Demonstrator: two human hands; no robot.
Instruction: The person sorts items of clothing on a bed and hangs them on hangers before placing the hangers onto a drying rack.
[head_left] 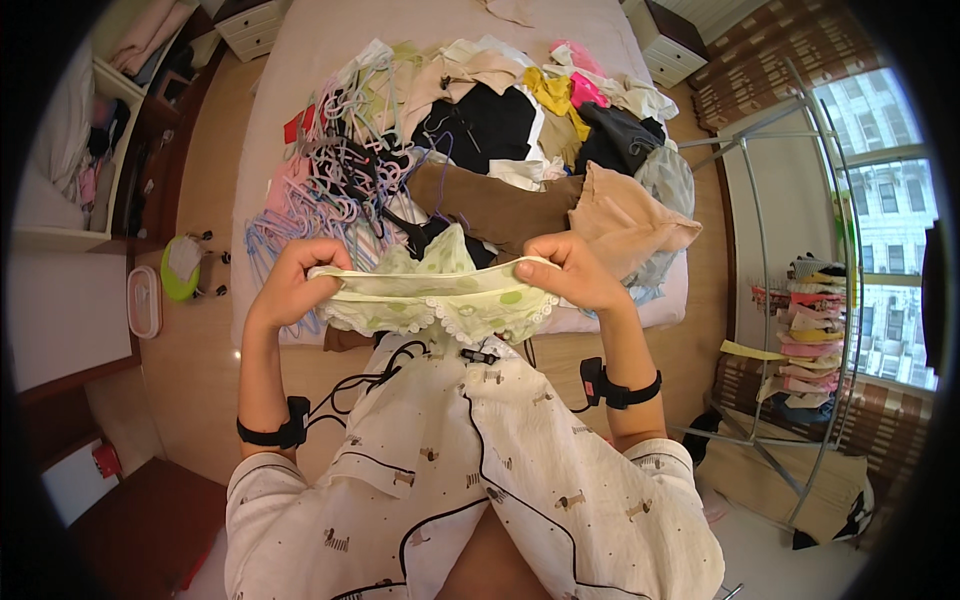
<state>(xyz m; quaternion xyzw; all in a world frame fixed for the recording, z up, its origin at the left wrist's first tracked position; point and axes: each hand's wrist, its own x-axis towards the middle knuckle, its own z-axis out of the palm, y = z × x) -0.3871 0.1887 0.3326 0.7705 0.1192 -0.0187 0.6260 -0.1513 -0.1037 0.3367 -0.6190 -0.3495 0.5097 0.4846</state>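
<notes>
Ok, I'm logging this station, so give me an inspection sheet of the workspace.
Surface: bed with pale sheet, mostly covered.
Job's things: pale green lace-trimmed garment, stretched between left hand and right hand.
Clutter: clothes pile; tangled hangers.
Hands: both shut on the garment's edge.
Cables: black cable running from the left wrist band.
Surroundings: metal rack, folded stack, window, wooden floor.
</notes>
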